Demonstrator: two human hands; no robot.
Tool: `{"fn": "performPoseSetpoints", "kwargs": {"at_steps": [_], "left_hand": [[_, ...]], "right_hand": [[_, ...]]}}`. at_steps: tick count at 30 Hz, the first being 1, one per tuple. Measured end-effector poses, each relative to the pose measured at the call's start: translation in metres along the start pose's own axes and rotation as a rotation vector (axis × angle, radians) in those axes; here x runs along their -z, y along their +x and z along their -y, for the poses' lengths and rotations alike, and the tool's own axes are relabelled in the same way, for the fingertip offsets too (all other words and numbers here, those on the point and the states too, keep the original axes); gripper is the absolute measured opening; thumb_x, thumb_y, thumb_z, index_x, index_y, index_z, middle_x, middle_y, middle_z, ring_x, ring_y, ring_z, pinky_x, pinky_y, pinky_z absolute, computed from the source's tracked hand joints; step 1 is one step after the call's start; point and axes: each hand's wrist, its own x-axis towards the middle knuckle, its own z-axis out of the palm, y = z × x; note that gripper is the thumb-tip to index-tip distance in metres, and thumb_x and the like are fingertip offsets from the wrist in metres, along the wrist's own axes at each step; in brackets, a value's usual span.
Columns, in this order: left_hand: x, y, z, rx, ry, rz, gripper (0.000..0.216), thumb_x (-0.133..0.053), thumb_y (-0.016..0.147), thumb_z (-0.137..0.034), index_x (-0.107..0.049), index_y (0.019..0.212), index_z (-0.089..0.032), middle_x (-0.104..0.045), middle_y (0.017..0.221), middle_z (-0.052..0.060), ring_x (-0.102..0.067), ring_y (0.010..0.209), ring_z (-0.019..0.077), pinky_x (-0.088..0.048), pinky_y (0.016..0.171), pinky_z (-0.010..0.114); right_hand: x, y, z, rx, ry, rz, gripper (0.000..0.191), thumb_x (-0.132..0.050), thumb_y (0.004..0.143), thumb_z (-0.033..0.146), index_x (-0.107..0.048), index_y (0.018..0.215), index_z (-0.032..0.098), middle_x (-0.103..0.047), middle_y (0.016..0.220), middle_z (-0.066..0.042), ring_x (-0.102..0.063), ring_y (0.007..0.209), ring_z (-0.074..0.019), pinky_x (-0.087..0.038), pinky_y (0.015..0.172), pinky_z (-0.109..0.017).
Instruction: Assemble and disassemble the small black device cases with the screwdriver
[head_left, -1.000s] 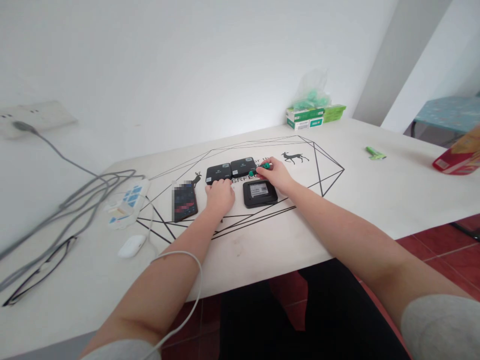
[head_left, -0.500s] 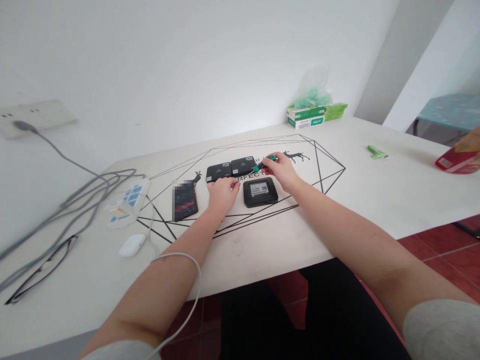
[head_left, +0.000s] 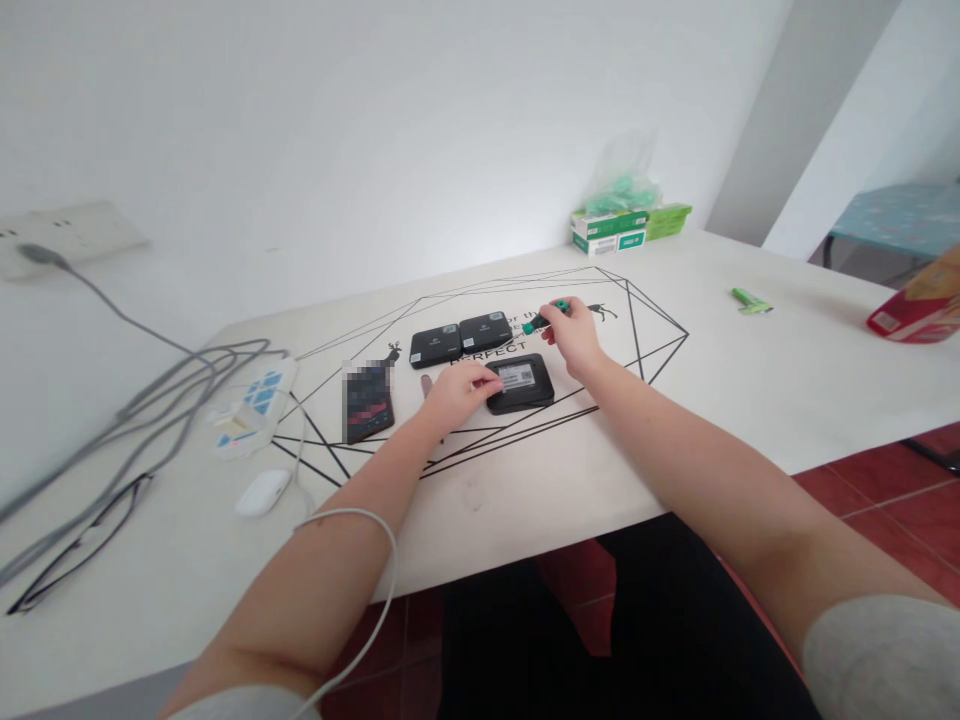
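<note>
One pale cable (head_left: pixel 391 570) loops over the left forearm (head_left: pixel 360 490), near one phone (head_left: pixel 369 408) and one white case (head_left: pixel 262 493). Of three black boxes (head_left: pixel 484 332), two adjoin behind one labelled box (head_left: pixel 525 386). The right hand (head_left: pixel 556 318) pinches one green-and-black tool (head_left: pixel 534 326) beside them; the left hand (head_left: pixel 459 393), fingers nearly together, hides the labelled box's left edge, grip unclear

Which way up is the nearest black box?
Label side up: the black box shows its pale sticker on top, the left hand at its left edge.
</note>
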Motion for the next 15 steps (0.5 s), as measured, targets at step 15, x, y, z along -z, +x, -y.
{"fn": "performPoseSetpoints", "kwargs": {"at_steps": [15], "left_hand": [[0.007,0.000,0.009,-0.041,-0.094,0.136,0.016,-0.079,0.088,-0.039,-0.087,0.095,-0.027,-0.075,0.089,0.003,-0.068,0.080,0.0180,-0.054,0.078,0.031]], "right_hand": [[0.002,0.000,0.003,-0.003,0.003,-0.031,0.015,-0.068,0.080,0.029,-0.056,0.085,0.022,-0.062,0.070,0.005,-0.055,0.055,-0.0104,-0.045,0.054,-0.025]]}}
